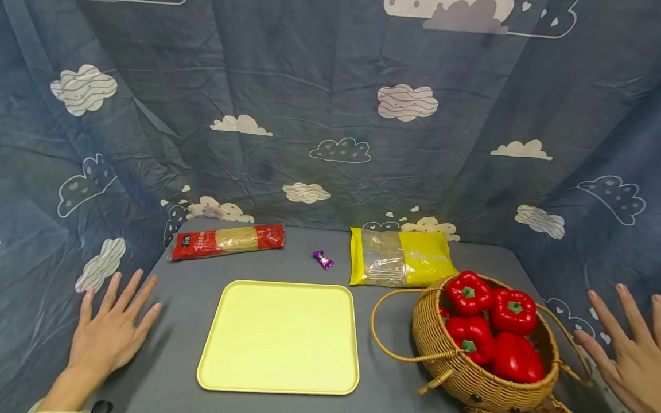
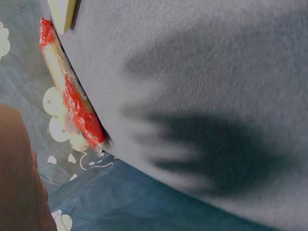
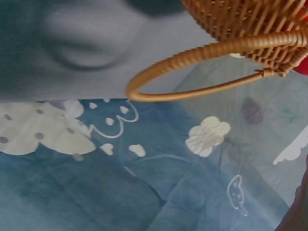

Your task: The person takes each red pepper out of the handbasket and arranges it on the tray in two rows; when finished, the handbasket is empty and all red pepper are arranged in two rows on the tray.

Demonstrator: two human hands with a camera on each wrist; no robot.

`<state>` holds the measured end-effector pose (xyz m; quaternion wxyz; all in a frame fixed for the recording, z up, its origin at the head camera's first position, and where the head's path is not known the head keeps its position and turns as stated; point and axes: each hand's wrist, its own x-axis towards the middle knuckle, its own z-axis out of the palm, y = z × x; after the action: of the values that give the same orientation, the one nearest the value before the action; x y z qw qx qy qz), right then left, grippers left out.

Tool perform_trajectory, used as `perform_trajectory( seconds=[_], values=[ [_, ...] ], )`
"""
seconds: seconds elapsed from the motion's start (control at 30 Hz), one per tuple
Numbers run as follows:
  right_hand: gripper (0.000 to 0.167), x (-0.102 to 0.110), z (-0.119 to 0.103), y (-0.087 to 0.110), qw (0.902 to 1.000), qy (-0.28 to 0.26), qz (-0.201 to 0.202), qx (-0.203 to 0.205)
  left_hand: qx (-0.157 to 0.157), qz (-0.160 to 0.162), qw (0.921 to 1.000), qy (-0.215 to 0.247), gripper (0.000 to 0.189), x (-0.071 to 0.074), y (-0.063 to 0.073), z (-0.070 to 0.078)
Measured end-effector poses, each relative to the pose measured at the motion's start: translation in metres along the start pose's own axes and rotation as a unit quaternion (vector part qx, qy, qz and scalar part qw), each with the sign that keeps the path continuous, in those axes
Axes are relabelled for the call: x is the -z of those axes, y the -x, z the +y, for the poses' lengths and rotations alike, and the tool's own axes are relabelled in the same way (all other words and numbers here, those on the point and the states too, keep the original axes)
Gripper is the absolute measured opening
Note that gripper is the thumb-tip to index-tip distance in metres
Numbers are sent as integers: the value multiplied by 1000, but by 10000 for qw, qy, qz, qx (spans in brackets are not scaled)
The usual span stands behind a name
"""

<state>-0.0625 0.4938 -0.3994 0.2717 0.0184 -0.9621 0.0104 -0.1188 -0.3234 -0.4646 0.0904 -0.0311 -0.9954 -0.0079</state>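
Note:
My left hand (image 1: 108, 332) is held with fingers spread at the left side of the table, holding nothing; its shadow falls on the grey cloth in the left wrist view. At the right edge of the head view, my right hand (image 1: 630, 355) also has its fingers spread and holds nothing. Nearest to it is a wicker basket (image 1: 439, 327) with several red bell peppers (image 1: 513, 310) inside. A pale yellow tray (image 1: 279, 338) lies between the hands. Beyond the left hand lies a red-ended pack of noodles (image 1: 234, 240).
A purple-wrapped candy (image 1: 323, 260) lies behind the tray. To its right is a yellow package with a see-through window (image 1: 426, 258). The basket's handles (image 1: 379, 335) stick out on both sides. A blue cloud-print curtain (image 1: 310, 74) surrounds the grey table (image 1: 175, 321).

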Motion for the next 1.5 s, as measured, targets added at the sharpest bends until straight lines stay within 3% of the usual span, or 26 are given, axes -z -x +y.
perform_trajectory(
  seconds=[0.1,0.3,0.5,0.73,0.97,1.27,1.5],
  values=[
    [86,3,-3,-6,9998,99,-169,87,17,-101,9998,150,73,-6,2,1],
    [83,8,-11,-18,9933,660,-945,2,58,-176,9993,319,79,-15,6,5],
    [88,11,-23,-27,9872,770,-1362,-296,-18,-506,9942,945,86,-21,-1,14],
    [89,11,-36,-40,9885,590,-1393,5,51,-1113,9738,1981,91,-29,-9,28],
    [87,10,-51,-54,9880,511,-1428,274,141,-1203,9616,2461,90,-35,-12,39],
    [82,11,-66,-64,9889,359,-1301,614,276,-1570,9343,3188,91,-44,-19,47],
    [85,10,-73,-71,9860,159,-1160,1190,109,-1764,9120,3703,88,-50,-22,53]
  ],
)
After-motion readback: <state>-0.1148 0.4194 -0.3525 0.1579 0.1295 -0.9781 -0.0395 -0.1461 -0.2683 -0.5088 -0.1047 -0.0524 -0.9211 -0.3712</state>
